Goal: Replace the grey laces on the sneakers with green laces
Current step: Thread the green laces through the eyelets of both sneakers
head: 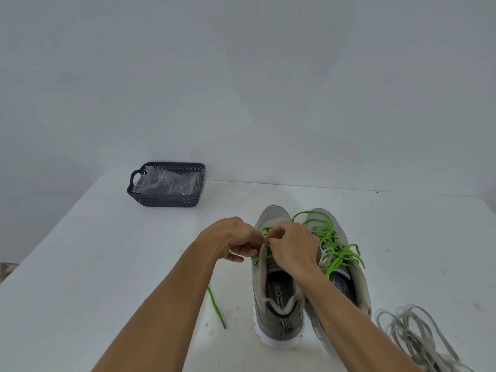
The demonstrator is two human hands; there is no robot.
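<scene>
**A:** Logging progress: we counted both grey laces [413, 334] as out of the sneakers, since they lay in a loose heap on the table [107, 251], well behind and to the right of our right hand [291, 247].

**B:** Agreed. We noted the right sneaker [346, 267] already carried a green lace [332, 245], its loops spread loosely just to the right of our right fingers. We judged it threaded; whether it was properly knotted we could not tell.

**A:** And the left sneaker [276, 288]?

**B:** In hand. Our left hand [232, 241] and right hand met over its upper eyelets, fingers of both curled and pinching its green lace [264, 253] between them. One free end [216, 307] trailed on the table behind and below the left fingers.

**A:** So we judged the threading on that shoe nearly finished, with the tightening or bow remaining?

**B:** Yes, as a judgement only; the fingers hid the exact eyelet.

**A:** We also recorded a dark basket [166, 198] holding clear plastic, well ahead and to the left of the left fingers, not touched.
</scene>
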